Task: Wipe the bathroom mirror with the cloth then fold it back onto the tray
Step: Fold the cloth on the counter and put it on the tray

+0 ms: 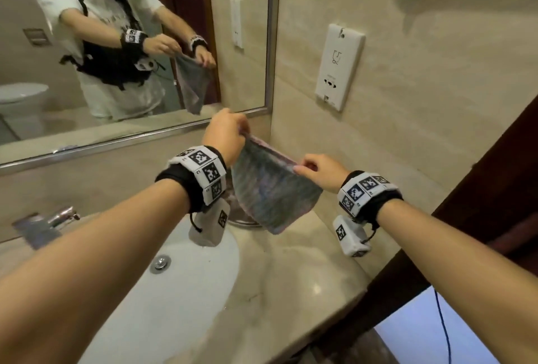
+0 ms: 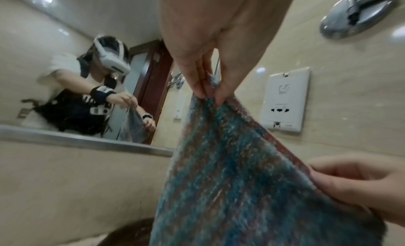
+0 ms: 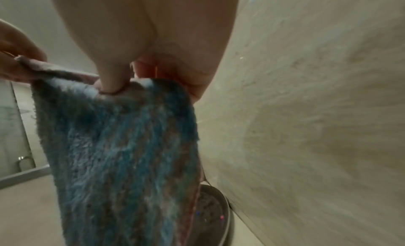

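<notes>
A fluffy blue, grey and pink cloth (image 1: 272, 189) hangs in the air, doubled over, above the back right corner of the counter. My left hand (image 1: 230, 133) pinches its far upper corner (image 2: 210, 92) between thumb and fingers. My right hand (image 1: 314, 170) pinches the near upper corner (image 3: 114, 88). Under the cloth stands a round metal tray (image 1: 243, 221), mostly hidden, with its rim (image 3: 221, 204) plainer in the right wrist view. The framed mirror (image 1: 131, 43) fills the wall at the upper left and shows my reflection holding the cloth.
A white sink basin (image 1: 163, 276) with a metal drain plug (image 1: 160, 262) lies below my left forearm, and a chrome tap (image 1: 58, 218) stands at its left. A white socket plate (image 1: 339, 67) is on the right wall. A dark wooden door frame (image 1: 480, 218) borders the counter.
</notes>
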Demonstrator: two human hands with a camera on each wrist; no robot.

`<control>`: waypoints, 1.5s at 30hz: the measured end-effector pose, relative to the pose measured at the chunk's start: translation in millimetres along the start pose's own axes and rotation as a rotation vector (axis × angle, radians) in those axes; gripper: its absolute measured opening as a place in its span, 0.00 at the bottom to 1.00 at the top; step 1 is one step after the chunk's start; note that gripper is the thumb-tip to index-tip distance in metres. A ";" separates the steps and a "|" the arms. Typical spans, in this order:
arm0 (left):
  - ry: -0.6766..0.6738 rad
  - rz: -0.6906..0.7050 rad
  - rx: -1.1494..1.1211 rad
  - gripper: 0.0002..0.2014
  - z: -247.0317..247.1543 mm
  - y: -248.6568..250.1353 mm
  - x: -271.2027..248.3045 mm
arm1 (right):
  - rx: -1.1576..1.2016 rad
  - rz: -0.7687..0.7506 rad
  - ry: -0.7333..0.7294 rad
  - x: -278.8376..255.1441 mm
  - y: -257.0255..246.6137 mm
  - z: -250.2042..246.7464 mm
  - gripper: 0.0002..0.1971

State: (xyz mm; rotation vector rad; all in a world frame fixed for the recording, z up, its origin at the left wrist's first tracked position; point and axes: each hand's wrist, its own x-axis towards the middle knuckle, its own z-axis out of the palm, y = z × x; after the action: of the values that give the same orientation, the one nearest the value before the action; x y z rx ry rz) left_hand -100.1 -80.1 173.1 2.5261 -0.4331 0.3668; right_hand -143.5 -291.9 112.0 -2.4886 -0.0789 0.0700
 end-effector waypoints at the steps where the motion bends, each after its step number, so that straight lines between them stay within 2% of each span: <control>1: -0.026 -0.008 0.010 0.12 5.8 -4.5 -1.5 | -0.019 0.003 -0.029 -1.2 5.2 3.2 0.13; 3: -0.058 -0.027 0.016 0.12 16.0 -9.8 -6.3 | -0.048 0.010 -0.056 -1.6 16.6 8.2 0.16; 9: -0.030 -0.060 -0.040 0.10 35.5 -20.4 -15.4 | -0.192 0.062 -0.028 -4.4 42.5 4.5 0.27; 15: 0.029 -0.067 -0.043 0.10 44.8 -27.9 -34.0 | -0.285 -0.082 0.129 -12.5 40.9 -15.5 0.20; 17: 0.006 -0.032 0.024 0.10 50.2 -31.5 -47.5 | -0.298 -0.087 0.070 -20.9 47.3 -9.9 0.19; 19: -0.110 -0.002 0.096 0.09 61.9 -34.3 -70.7 | -0.328 -0.039 -0.068 -34.7 66.0 10.3 0.18; 22: -0.394 0.010 0.173 0.09 84.6 -44.2 -106.7 | -0.365 0.026 -0.239 -62.0 96.7 52.7 0.21; 26: -0.752 -0.065 0.087 0.07 110.4 -69.0 -135.7 | -0.316 0.074 -0.504 -94.4 118.0 102.1 0.22; 29: -0.991 -0.113 0.043 0.09 124.8 -84.0 -146.8 | -0.330 0.106 -0.621 -111.5 128.0 124.6 0.17; 31: -1.070 -0.137 0.050 0.09 133.0 -92.5 -149.1 | -0.326 0.127 -0.661 -115.9 132.1 131.8 0.14; 33: -1.084 -0.161 0.025 0.07 140.9 -100.6 -148.3 | -0.309 0.139 -0.674 -111.9 134.7 131.5 0.15; 35: -1.050 -0.189 -0.017 0.07 149.3 -109.1 -144.6 | -0.268 0.169 -0.613 -102.3 137.2 127.4 0.14; 37: -0.941 -0.214 -0.066 0.07 156.5 -116.9 -139.7 | -0.207 0.218 -0.488 -90.5 140.2 122.1 0.07; 40: -0.746 -0.268 -0.121 0.06 166.7 -127.0 -131.8 | -0.121 0.308 -0.281 -70.1 147.4 120.4 0.07; 42: -0.682 -0.328 -0.144 0.05 175.5 -132.9 -127.7 | -0.066 0.358 -0.159 -58.2 153.4 123.4 0.08; 45: -0.608 -0.417 -0.159 0.06 190.5 -139.7 -121.9 | -0.079 0.424 -0.077 -43.8 161.7 130.6 0.07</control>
State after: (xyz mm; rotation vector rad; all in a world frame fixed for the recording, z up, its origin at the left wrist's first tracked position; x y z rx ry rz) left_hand -126.5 -46.6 -89.3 2.4473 -0.1327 -0.5822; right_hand -189.9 -344.7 -88.5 -2.5406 0.4221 0.3456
